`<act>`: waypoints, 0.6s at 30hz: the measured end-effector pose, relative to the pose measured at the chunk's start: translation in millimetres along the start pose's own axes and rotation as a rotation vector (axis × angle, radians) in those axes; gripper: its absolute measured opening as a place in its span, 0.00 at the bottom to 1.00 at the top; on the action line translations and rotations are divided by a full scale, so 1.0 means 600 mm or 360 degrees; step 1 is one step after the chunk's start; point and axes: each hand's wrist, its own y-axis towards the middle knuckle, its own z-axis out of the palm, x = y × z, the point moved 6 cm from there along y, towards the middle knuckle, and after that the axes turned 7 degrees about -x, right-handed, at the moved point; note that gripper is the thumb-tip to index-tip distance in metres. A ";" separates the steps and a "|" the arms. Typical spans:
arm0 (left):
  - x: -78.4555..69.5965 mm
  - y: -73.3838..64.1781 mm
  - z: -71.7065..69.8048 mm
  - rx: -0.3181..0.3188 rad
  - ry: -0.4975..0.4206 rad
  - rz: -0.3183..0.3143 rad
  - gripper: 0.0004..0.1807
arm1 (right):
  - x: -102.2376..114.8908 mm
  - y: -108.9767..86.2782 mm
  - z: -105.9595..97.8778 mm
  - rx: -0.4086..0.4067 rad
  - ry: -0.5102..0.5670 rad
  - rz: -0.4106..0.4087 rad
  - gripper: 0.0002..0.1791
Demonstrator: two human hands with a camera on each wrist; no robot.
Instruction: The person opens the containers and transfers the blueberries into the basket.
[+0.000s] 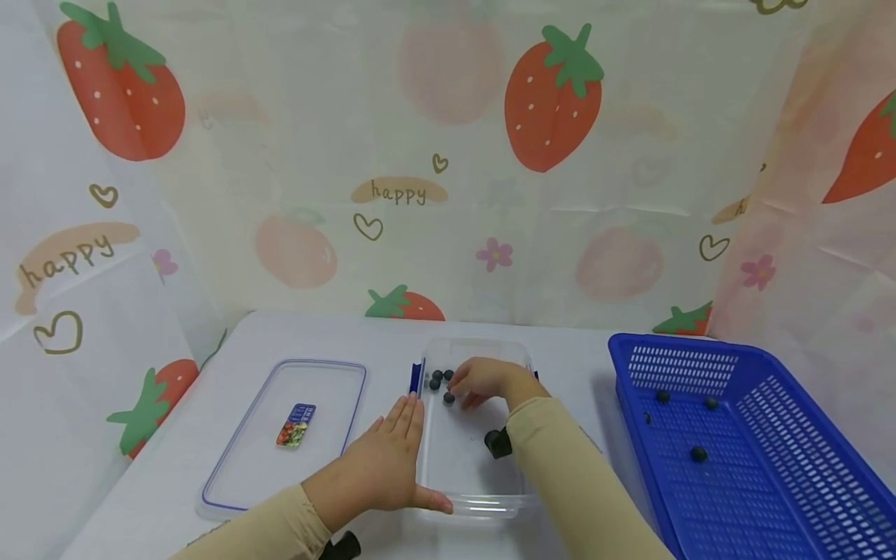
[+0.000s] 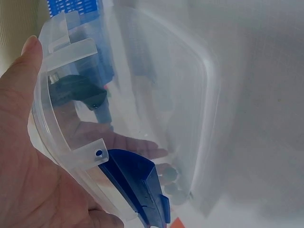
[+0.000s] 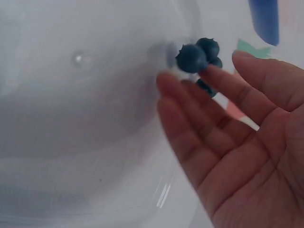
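A clear plastic box (image 1: pixel 448 470) with blue side latches stands in front of me. My left hand (image 1: pixel 381 467) lies along its left side, fingers straight and thumb out at the near corner. In the left wrist view, this hand (image 2: pixel 23 123) rests against the rim beside a blue latch (image 2: pixel 135 183). Inside the box, my right hand (image 1: pixel 490 379) is over the far part. Several blueberries (image 1: pixel 449 398) sit by its fingertips. The right wrist view has the fingers (image 3: pixel 185 128) loosely extended, the index fingertip right at a blueberry (image 3: pixel 191 58).
A clear lid (image 1: pixel 238 467) with a blue-edged seal and a fruit label (image 1: pixel 296 425) lies at left. To the right stands a blue slotted basket (image 1: pixel 700 340) with several blueberries (image 1: pixel 698 454) inside. A strawberry-printed curtain (image 1: pixel 476 194) hangs behind the table.
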 end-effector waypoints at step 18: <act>-0.001 -0.002 -0.002 0.0003 -0.0045 0.0009 0.71 | 0.032 0.001 0.034 0.0159 -0.0138 -0.0230 0.14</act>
